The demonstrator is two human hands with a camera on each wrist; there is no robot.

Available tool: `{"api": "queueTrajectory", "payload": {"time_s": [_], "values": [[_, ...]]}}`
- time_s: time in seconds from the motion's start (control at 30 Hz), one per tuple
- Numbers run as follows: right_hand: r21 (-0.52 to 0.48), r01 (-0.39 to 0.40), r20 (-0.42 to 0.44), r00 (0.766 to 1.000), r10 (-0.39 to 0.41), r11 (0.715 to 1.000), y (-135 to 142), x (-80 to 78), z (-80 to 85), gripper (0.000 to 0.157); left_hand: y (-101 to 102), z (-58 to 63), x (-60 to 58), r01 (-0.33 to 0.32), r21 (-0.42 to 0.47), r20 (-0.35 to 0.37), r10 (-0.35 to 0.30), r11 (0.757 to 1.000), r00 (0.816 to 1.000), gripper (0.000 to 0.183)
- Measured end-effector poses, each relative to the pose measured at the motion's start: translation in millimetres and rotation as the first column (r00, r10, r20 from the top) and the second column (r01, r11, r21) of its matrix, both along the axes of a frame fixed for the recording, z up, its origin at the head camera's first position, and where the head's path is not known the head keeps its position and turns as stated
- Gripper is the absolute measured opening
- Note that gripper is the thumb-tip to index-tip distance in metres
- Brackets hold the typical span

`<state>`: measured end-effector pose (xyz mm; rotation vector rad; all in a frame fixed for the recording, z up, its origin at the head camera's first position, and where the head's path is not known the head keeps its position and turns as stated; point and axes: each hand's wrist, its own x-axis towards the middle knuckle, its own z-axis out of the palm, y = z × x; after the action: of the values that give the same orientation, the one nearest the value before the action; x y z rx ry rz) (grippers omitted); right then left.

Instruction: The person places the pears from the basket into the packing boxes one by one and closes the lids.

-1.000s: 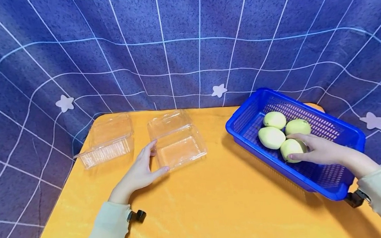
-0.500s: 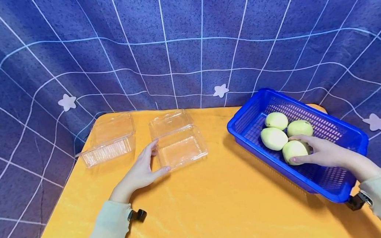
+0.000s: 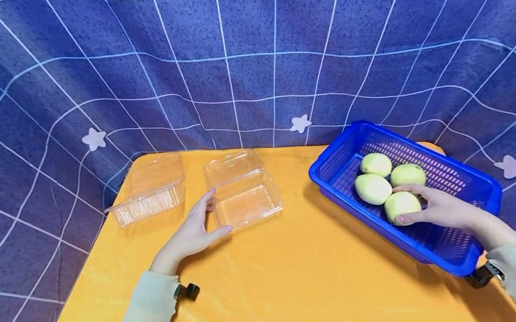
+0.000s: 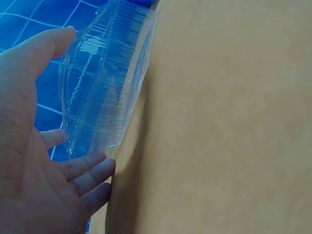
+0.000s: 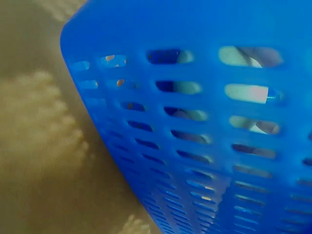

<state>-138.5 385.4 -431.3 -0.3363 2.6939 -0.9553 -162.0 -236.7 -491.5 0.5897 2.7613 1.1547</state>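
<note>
In the head view, my right hand (image 3: 445,210) reaches into the blue plastic basket (image 3: 351,214), thumb and fingers around the nearest pale yellow-green fruit (image 3: 400,207). Several such fruits sit in the basket, another fruit (image 3: 374,189) close beside the held one. My left hand (image 3: 193,233) is at the left side of an open clear plastic clamshell container (image 3: 247,205), its thumb and index finger spread along the edge. In the left wrist view the fingers of that hand (image 4: 44,141) are extended beside the container wall (image 4: 109,78). Through the right wrist view, the basket's slotted wall (image 5: 214,73) hides most of the hand.
A second open clear clamshell container (image 3: 151,206) stands farther left on the yellow-covered table (image 3: 284,279). A blue curtain with white grid lines (image 3: 252,71) hangs right behind the table's back edge. The basket stands slantwise at the table's right.
The whole head view has shifted slightly, with things appearing a little farther right. Both hands keep their places, the right one still around the same fruit.
</note>
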Motion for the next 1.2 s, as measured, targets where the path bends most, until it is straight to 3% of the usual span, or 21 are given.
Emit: {"api": "queueTrajectory", "payload": {"time_s": [0.7,1.2], "values": [[0.016,0.022,-0.021,1.000,-0.022,1.000,-0.4,-2.7,-6.0,0.070,-0.5,-0.1,-1.0,0.008,0.015,-0.015,-0.008,1.000,1.000,0.110],[0.025,0.007,-0.067,0.998,-0.005,1.000,-1.5,-4.5,-7.9,0.069,-3.4,-2.7,-1.2,0.018,0.093,0.023,-0.020,0.996,1.000,0.110]]}}
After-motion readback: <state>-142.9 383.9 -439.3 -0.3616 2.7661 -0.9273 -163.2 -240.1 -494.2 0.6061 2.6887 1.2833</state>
